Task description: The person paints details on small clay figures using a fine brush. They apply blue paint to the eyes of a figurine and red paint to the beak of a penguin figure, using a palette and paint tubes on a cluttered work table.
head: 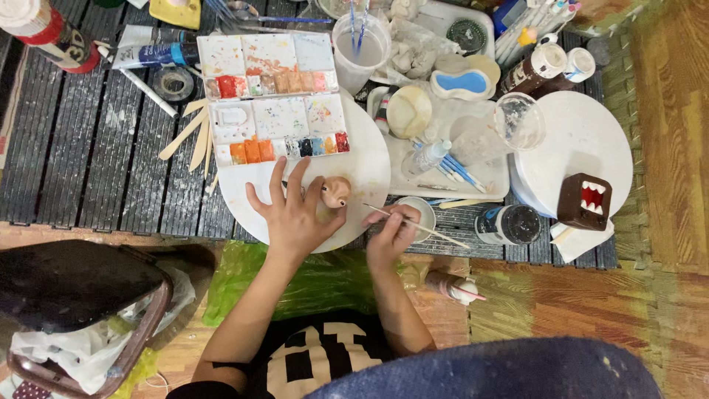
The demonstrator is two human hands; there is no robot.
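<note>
One clay head [336, 191] in left hand [295, 218] grip; right hand [391, 233] pinches one thin brush [413, 224]. Behind head: one open paint palette [275, 100], two clear cups [360, 50].

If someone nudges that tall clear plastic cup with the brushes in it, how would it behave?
The clear cup looks thin-walled and tall, so probably light and apt to tip. The brushes leaning out above its rim likely raise that risk. It seems to hold cloudy water, which may steady it somewhat but would spill.

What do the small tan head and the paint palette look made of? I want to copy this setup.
The tan head looks like matte modelling clay, though that is uncertain: dull, rounded and skin-toned. The palette looks like glossy white plastic, with moulded wells and paint stains.
</note>
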